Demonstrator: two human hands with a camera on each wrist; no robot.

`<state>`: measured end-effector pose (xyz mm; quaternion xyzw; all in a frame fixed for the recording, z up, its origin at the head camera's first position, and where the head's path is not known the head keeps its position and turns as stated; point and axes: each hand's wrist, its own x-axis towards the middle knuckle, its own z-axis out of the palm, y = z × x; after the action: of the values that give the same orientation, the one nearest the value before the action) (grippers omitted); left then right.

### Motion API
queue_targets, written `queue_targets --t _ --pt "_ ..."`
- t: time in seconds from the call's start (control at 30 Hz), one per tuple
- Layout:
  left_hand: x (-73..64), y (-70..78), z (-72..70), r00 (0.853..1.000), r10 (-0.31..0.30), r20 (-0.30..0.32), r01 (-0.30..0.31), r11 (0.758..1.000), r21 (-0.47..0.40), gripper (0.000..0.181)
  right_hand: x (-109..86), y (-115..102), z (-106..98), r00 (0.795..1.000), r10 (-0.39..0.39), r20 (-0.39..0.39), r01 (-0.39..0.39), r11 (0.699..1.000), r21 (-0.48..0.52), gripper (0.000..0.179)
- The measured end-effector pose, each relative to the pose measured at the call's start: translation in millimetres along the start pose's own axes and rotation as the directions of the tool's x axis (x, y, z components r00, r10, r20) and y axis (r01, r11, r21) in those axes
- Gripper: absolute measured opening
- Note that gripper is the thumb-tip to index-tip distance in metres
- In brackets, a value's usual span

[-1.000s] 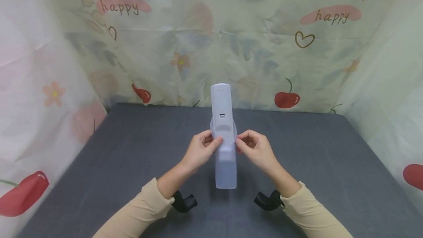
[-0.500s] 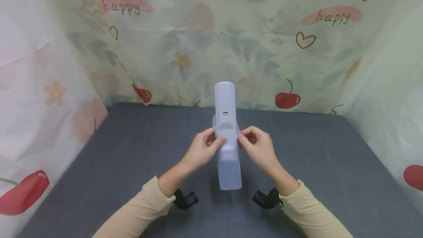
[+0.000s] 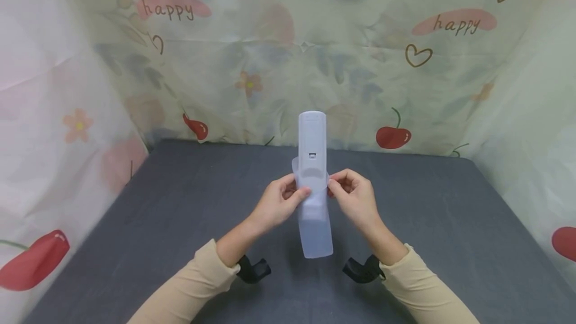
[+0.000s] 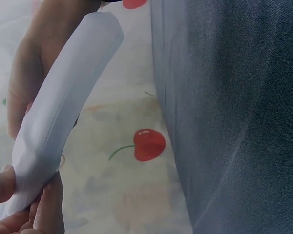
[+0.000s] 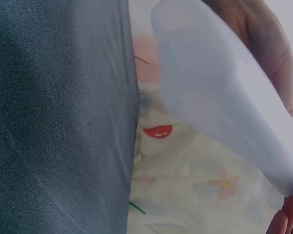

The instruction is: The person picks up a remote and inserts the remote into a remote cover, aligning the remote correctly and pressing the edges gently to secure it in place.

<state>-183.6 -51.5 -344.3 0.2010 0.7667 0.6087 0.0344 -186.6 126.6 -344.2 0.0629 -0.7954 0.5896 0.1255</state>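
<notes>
- Remote [image 3: 312, 136], white, 1 pc: ctr of head frame, held up over table, long side near-vertical, bottom end a touch to frame R. Small dark-edged slot approx. mid-face of bare upper part.
- Cover [image 3: 317, 239], translucent, 1 pc: round lower part of remote, hangs to lower ctr of frame; a loose edge sticks out L of remote, just above L hand's fingers. Upper part of remote bare.
- L hand [image 3: 275, 203]: ctr of frame, L of remote. Grips remote thru cover: thumb flat on near face, fingers bent behind, partly hidden. Lower L of L wrist view: thumb one side, fingers other.
- R hand [image 3: 356, 198]: just R of remote. Thumb + forefinger pinch cover at its R edge; other fingers curled in, tips hidden. R wrist view: fingertips at lower R corner, contact only partly in view.
- Table [image 3: 202, 199], dk grey cloth top: fills lower half of frame; soft shadow under remote.
- Sleeves [image 3: 191, 284], beige, 2: lower L + lower R of frame, cuffs at wrists.
- Blk straps [image 3: 254, 270], 2: one at each cuff, lower ctr.
- Backdrop [image 3: 270, 29], pale printed cloth: upper half + both sides; cherries, flowers, hearts, "happy" x2 (upper L, upper R).
</notes>
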Motion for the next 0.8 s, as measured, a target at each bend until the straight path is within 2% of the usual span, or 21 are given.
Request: queue_targets --t 0.17,0.37,0.5,0.6,0.8 --pt "1.6 1.8 -1.8 1.0 0.008 0.001 -0.008 1.0 0.014 0.04 2.5 1.3 -0.2 1.0 -0.001 0.023 0.0 0.998 0.056 0.008" --pt "3.8 3.9 -5.1 0.999 0.014 -0.041 -0.011 0.998 0.066 0.036 3.0 1.3 -3.5 0.99 0.008 0.138 -0.034 0.982 0.184 0.014" --pt "4.0 0.8 -3.8 0.998 0.038 -0.051 -0.03 0.989 0.145 0.031 3.3 -0.4 -8.8 0.973 0.012 0.231 -0.05 0.986 0.159 0.033" --pt "4.5 -1.6 -1.3 0.998 0.045 -0.046 -0.036 0.98 0.194 0.028 5.2 -3.1 -12.3 0.962 0.018 0.272 -0.052 0.992 0.119 0.043" --pt "5.3 -2.5 2.5 0.998 0.051 -0.025 -0.044 0.974 0.223 0.025 8.6 -5.0 -15.0 0.963 0.039 0.265 -0.062 0.995 0.08 0.038"
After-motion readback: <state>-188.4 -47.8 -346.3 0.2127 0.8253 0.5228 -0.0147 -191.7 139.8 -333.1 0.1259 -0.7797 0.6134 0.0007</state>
